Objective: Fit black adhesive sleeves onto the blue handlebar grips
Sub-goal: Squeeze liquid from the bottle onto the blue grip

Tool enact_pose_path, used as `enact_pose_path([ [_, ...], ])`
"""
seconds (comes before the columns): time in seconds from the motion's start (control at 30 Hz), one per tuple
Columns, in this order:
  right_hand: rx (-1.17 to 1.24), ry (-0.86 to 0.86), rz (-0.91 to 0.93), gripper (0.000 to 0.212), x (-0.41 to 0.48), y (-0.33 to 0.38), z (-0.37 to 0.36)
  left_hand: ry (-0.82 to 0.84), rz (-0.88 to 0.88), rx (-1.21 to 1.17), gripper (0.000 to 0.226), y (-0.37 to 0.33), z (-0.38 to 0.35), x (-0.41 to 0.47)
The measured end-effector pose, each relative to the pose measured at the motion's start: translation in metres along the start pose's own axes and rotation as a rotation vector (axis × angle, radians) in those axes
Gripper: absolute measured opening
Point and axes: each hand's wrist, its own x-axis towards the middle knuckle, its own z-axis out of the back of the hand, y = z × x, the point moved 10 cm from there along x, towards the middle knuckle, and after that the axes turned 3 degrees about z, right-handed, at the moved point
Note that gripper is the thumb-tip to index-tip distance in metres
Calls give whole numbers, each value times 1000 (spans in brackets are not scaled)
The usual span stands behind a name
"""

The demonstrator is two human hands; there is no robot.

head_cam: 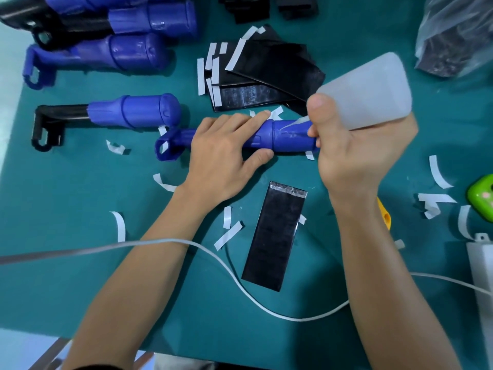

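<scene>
The left hand [224, 153] steadies a blue grip [288, 137] (lying flat); the right hand [354, 153] tips a squeeze bottle [373, 89] over it.

mat [80, 276]: teal green
handlebar grips [288, 137]: blue
sleeves [276, 236]: glossy black
backing strips [229, 235]: white
bottle [370, 89]: cloudy white
cable [240, 287]: white
gadget at right edge [482, 192]: bright green
</scene>
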Motion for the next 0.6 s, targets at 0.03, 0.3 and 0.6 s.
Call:
enact_pose_path([
  [0.03, -17, 8, 5, 49, -1, 1, -1, 1, 1, -1, 58, 0, 0, 0],
  [0.3, -49, 29, 32, 47, -7, -2, -9, -10, 9, -19, 58, 1, 0, 0],
  [0.6, -43, 21, 45, 44, -8, -4, -8, 9, 11, -42, 55, 1, -1, 0],
])
